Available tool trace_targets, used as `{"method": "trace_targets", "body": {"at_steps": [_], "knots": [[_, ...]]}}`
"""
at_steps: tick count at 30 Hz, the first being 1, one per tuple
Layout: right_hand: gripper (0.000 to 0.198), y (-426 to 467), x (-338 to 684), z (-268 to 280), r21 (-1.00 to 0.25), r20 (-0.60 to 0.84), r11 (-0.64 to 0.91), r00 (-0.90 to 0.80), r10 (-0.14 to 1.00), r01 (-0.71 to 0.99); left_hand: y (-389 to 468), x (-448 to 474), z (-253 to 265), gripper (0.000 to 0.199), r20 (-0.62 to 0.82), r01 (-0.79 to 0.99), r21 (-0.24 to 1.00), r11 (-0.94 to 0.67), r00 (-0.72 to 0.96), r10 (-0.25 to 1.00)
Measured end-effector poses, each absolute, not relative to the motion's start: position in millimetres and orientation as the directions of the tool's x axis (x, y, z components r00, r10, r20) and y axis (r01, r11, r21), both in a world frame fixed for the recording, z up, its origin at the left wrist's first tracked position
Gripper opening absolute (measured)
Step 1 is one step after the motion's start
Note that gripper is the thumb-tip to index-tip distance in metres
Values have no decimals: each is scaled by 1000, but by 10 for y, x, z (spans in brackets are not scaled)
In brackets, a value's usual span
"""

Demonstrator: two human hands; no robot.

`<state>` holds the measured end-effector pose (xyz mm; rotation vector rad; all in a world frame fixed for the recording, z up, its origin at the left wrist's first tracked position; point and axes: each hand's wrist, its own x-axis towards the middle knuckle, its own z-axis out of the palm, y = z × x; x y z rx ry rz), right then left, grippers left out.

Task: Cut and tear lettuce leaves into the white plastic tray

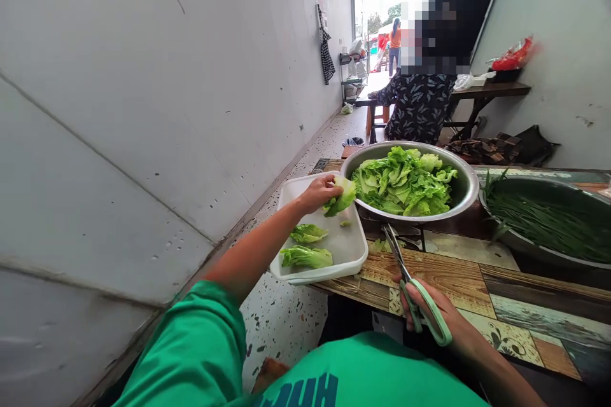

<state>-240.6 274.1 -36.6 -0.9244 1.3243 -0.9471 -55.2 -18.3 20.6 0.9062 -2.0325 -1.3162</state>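
Observation:
Over the far part of a white plastic tray (347,268), my left hand (319,193) grips a piece of lettuce (342,198). Two more lettuce pieces, one upper (309,233) and one lower (307,257), lie in the tray's left half, with a small green scrap beside them. My right hand (432,308) holds scissors (405,273) with pale green handles above the table's near edge. Their blades point away from me, slightly apart. Just beyond the blades stands a big metal basin (470,194) heaped with cut lettuce leaves (403,183).
A second metal basin (496,226) at the right holds long thin green leaves (548,219). Both basins stand on a table of patterned wooden planks (453,283). A white wall (143,108) runs along the left. Farther off, a person in a dark patterned shirt (420,105) sits at another table.

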Motion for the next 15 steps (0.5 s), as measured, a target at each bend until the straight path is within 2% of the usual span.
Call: {"method": "trace_targets", "body": {"at_steps": [3,8,15], "knots": [[80,2664,-2408,-243,-946,-300,301,-27,-954,-121,80,-659,332,23,-7,-224,957,186,-658,-753],[79,2540,-2426,-94,-868,-208,240,-121,-971,-435,400,-875,475,18,-35,-357,889,286,-677,-735],[64,2443,-2470,-126,-827,-143,187,-124,-982,-531,535,-1015,573,20,-239,-506,797,329,-765,-598]]}}
